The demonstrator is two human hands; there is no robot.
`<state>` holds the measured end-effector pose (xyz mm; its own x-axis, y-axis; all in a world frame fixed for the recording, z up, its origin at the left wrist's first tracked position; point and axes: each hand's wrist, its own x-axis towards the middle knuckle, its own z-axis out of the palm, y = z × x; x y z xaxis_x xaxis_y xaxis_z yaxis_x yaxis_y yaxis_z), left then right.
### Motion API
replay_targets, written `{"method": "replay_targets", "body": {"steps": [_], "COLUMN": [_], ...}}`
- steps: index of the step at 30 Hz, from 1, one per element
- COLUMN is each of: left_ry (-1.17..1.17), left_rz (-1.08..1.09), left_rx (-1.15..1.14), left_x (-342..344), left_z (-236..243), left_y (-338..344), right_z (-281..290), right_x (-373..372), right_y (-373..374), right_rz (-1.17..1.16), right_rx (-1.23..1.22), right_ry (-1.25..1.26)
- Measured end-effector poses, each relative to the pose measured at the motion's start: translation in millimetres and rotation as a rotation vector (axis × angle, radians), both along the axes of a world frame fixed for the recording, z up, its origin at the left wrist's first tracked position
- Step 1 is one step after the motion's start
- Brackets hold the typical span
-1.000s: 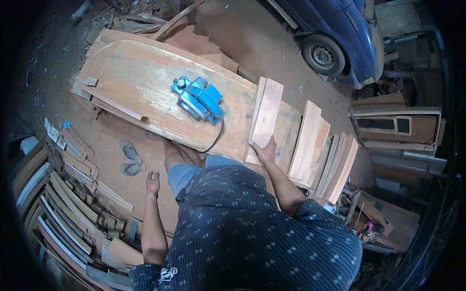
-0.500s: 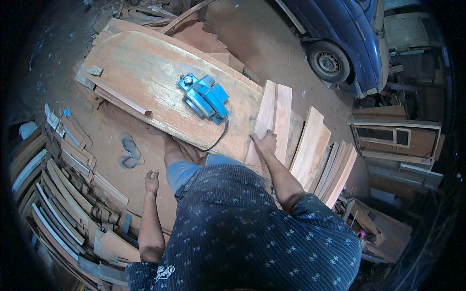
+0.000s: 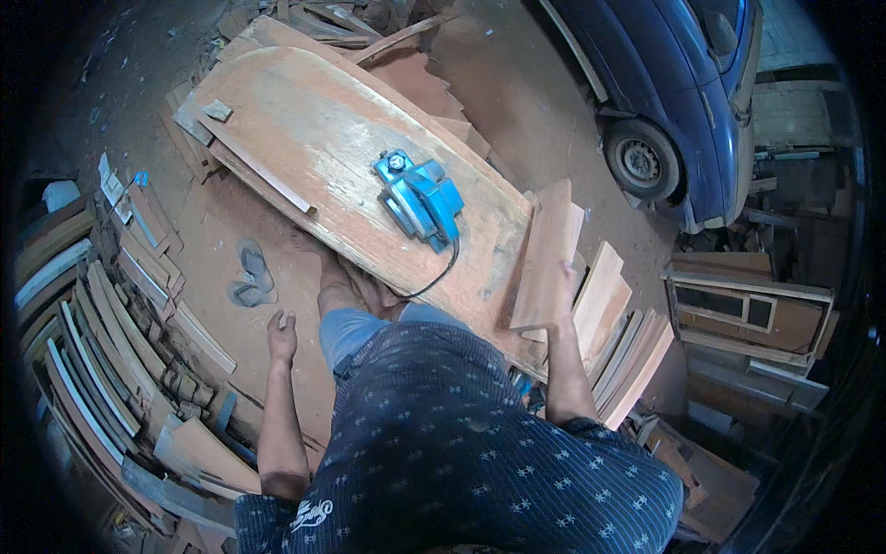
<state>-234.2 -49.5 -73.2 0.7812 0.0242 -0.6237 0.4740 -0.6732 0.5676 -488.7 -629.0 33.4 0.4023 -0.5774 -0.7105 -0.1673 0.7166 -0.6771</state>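
My right hand (image 3: 566, 294), somewhat blurred, grips the right edge of a flat wooden plank (image 3: 543, 263). The plank is tilted up at the right end of a large worn wooden workbench (image 3: 305, 120). On the bench, left of the plank, rests a blue electric hand planer (image 3: 420, 198), its black cord (image 3: 444, 272) trailing over the near edge. My left hand (image 3: 281, 338) hangs at my left side above the floor, holding nothing, with fingers loosely bent and a little apart.
More planks (image 3: 602, 294) lean in a row right of the bench. A narrow strip (image 3: 263, 175) lies along its near left edge. Sandals (image 3: 251, 275) lie on the dusty floor. Stacked curved wood pieces (image 3: 115, 355) fill the left. A blue car (image 3: 678, 120) stands far right, near wooden frames (image 3: 752, 309).
My right hand has lifted and tilted the plank, shifting its grip to the right edge. The view has turned slightly. The planer still rests on the bench.
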Motion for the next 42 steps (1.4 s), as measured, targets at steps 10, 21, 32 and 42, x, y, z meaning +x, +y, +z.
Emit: {"method": "replay_targets", "body": {"steps": [10, 21, 32, 42], "left_ry": [-0.280, 0.095, 0.233, 0.325], "left_rz": [-0.083, 0.431, 0.268, 0.175], "left_rx": [-0.430, -1.608, -1.199, -0.899], "left_x": [72.6, 111.0, 104.2, 57.8], "left_z": [85.2, 267.9, 216.7, 176.4], "left_y": [-133.5, -222.2, -211.7, -185.2], "right_z": [163.0, 195.1, 122.7, 12.1], "right_x": [140.2, 246.6, 196.2, -24.1], "right_y": [94.7, 176.2, 168.1, 27.4], "right_rz": [0.163, 1.353, 0.714, 0.185], "right_rx": [0.249, -1.277, -0.709, -0.975], "right_ry": [-0.579, -0.218, 0.043, 0.693]}}
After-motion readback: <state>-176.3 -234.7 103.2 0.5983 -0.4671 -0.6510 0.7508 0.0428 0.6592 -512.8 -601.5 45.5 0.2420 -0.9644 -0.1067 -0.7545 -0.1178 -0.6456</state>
